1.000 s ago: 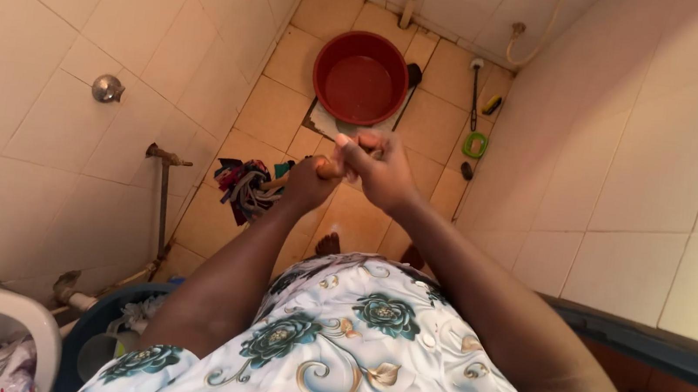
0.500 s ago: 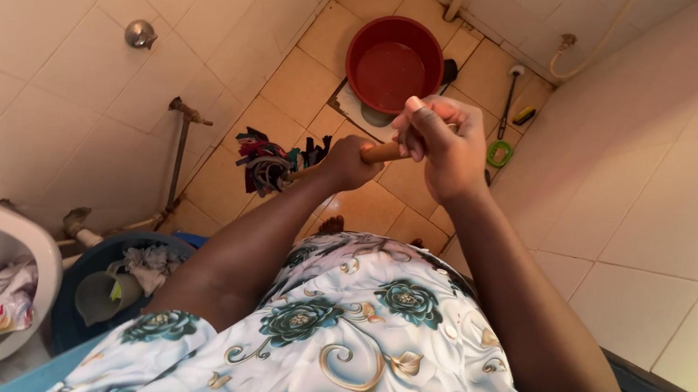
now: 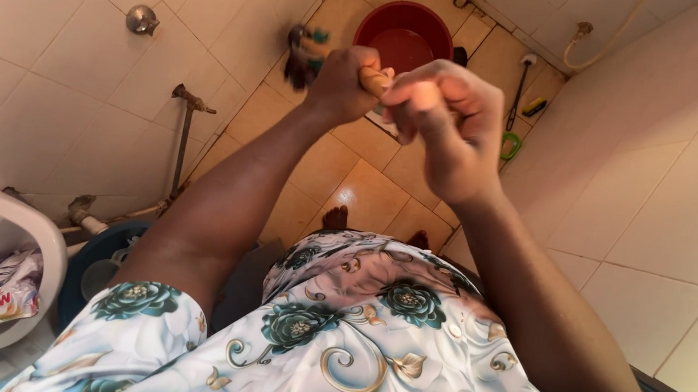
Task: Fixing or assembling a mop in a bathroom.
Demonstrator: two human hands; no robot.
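**Both hands on the mop handle, head lifted off the tiles**

Nearest to me is my floral dress point(image 3: 349, 345), white with teal roses, filling the bottom of the view, with my toes just showing on the tan floor tiles point(image 3: 366, 198) below the hem. My arms stretch forward from it. My right hand point(image 3: 450, 116) is blurred, fingers curled into a fist around the top end of the wooden handle point(image 3: 375, 79). My left hand point(image 3: 340, 81) is wrapped tight round the same handle just beyond, so the two fists sit close together with a short length of wood showing between them. Past my left fist the rag mop head point(image 3: 302, 52), dark strips with a bit of green, hangs in the air in front of the wall tiles, clear of the floor.

Down at my left sit a white basin point(image 3: 9, 223) holding a soap packet point(image 3: 0, 296), and a blue bucket point(image 3: 87, 267) beside it. A pipe point(image 3: 181, 133) runs up the left wall. Farthest off, a red tub point(image 3: 407, 36) stands on the floor, with a green-handled brush point(image 3: 511, 131) by the right wall.
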